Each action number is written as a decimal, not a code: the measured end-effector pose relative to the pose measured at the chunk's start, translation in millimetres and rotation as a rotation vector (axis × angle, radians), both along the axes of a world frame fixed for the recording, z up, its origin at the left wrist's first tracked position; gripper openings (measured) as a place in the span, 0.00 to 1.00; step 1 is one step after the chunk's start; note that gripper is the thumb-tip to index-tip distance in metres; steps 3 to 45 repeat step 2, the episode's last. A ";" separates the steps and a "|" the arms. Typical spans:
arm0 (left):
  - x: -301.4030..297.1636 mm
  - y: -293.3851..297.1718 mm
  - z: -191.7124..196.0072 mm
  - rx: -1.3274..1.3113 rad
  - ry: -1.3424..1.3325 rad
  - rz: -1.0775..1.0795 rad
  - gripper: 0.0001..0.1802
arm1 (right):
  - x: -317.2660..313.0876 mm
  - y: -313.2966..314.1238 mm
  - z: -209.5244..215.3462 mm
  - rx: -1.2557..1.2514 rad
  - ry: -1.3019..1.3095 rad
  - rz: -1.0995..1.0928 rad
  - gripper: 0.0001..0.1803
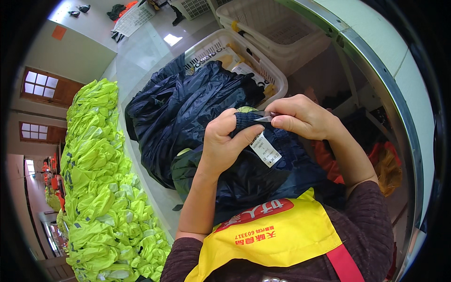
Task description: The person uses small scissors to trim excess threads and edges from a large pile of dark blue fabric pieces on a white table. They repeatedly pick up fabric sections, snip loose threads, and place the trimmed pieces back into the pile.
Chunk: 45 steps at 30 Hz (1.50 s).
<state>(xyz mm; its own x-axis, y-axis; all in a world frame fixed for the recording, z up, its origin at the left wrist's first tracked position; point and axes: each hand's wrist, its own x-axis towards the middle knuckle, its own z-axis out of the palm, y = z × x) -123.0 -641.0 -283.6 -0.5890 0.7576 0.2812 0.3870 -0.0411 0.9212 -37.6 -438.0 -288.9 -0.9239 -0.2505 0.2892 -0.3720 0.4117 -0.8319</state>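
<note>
My left hand (219, 146) pinches the ribbed cuff (245, 120) of a navy garment between thumb and fingers. A white printed label (266, 150) hangs from the fabric just below. Closed around a small pair of thread snips (266, 118), my right hand (307, 117) has the pointed metal blades directed left, right at the cuff. Whether the tips touch the cloth, I cannot tell. The rest of the navy garment (244, 184) lies bunched under my forearms and against my yellow apron (277, 228). My fingers hide most of the snips' handle.
A heap of dark navy garments (188, 113) lies beyond my hands on the pale table (134, 87). Bright yellow-green garments (101, 188) are piled high along the left. At the back, a white plastic basket (279, 80) holds printed packages. Orange cloth (329, 162) lies below my right arm.
</note>
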 end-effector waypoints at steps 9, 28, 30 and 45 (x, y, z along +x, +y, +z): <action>1.0 0.4 0.0 0.007 0.007 -0.022 0.09 | 0.7 -0.4 1.5 0.014 0.005 -0.012 0.16; 1.0 0.4 0.0 0.007 0.007 -0.022 0.09 | 0.7 -0.4 1.5 0.014 0.005 -0.012 0.16; 1.0 0.4 0.0 0.007 0.007 -0.022 0.09 | 0.7 -0.4 1.5 0.014 0.005 -0.012 0.16; 1.0 0.4 0.0 0.007 0.007 -0.022 0.09 | 0.7 -0.4 1.5 0.014 0.005 -0.012 0.16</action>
